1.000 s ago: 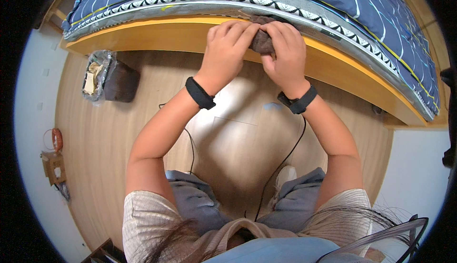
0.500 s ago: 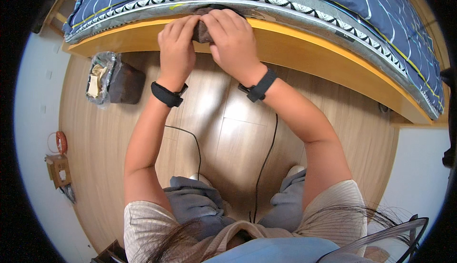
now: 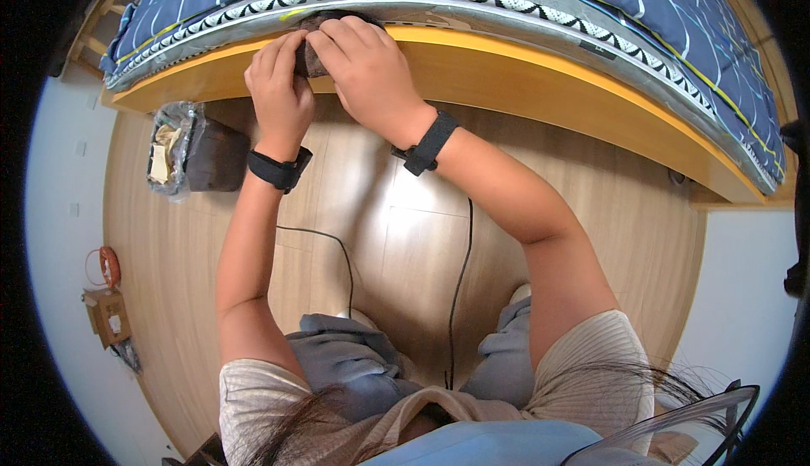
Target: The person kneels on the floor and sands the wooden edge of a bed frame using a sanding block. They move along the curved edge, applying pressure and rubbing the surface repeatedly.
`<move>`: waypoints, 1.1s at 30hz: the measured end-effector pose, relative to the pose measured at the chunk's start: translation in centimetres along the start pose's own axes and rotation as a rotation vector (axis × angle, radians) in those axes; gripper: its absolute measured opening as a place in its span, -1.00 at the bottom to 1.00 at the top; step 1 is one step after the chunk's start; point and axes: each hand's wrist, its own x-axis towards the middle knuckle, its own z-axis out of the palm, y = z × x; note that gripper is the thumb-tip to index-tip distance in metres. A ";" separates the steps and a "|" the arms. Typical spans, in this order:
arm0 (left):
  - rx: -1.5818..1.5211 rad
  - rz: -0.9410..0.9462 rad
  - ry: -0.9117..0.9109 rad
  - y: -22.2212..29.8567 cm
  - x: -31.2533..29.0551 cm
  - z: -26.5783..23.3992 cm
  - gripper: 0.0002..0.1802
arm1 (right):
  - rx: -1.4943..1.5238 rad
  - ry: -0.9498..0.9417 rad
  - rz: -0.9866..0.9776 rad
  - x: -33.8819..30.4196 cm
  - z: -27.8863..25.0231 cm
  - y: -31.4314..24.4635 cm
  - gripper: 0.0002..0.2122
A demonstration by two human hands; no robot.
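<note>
Cloth (image 3: 310,61), dark brown, bunched over the bed rail (image 3: 523,69) at the far side, left of centre; left hand (image 3: 277,86) and right hand (image 3: 367,69) both grasp it. We see it shifted left along the rail within the second; we judge the work travels that way. Visible fold hangs nearward; hands obscure its long axis. Bin (image 3: 218,158) stands nearer, left.

Home bedroom, bed (image 3: 447,12) with blue line-patterned cover (image 3: 650,2), yellowish wooden frame (image 3: 548,86), grey mattress (image 3: 523,20), wood-look floor (image 3: 624,230), lined waste bin (image 3: 218,158), white wall (image 3: 59,246)
</note>
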 end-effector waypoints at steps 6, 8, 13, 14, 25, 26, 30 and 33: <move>-0.043 -0.020 -0.002 0.7 0.5 -0.3 -0.40 | 0.088 -0.076 0.045 -0.3 -0.9 0.2 -0.52; -0.050 -0.003 -0.004 1.1 0.7 -0.4 -0.40 | 0.085 -0.099 0.050 -0.3 -1.3 0.3 -0.51; -0.112 0.048 0.006 2.9 1.1 0.2 -0.42 | 0.004 -0.076 0.007 -1.0 -3.6 1.3 -0.69; -0.123 0.055 0.007 3.3 1.2 0.5 -0.42 | -0.003 -0.085 0.008 -1.3 -4.2 1.6 -0.69; -0.294 0.137 -0.001 8.9 2.0 3.1 -0.40 | -0.056 -0.239 0.016 -3.2 -11.8 4.9 -0.41; -0.313 0.144 -0.006 9.3 2.1 3.3 -0.40 | -0.053 -0.268 0.024 -3.2 -12.5 5.1 -0.40; -0.352 0.176 -0.028 11.1 2.5 3.9 -0.41 | -0.094 -0.301 0.039 -3.5 -15.2 5.5 -0.42; -0.375 0.207 -0.032 12.9 2.8 4.5 -0.42 | -0.098 -0.318 0.082 -3.9 -17.0 6.3 -0.44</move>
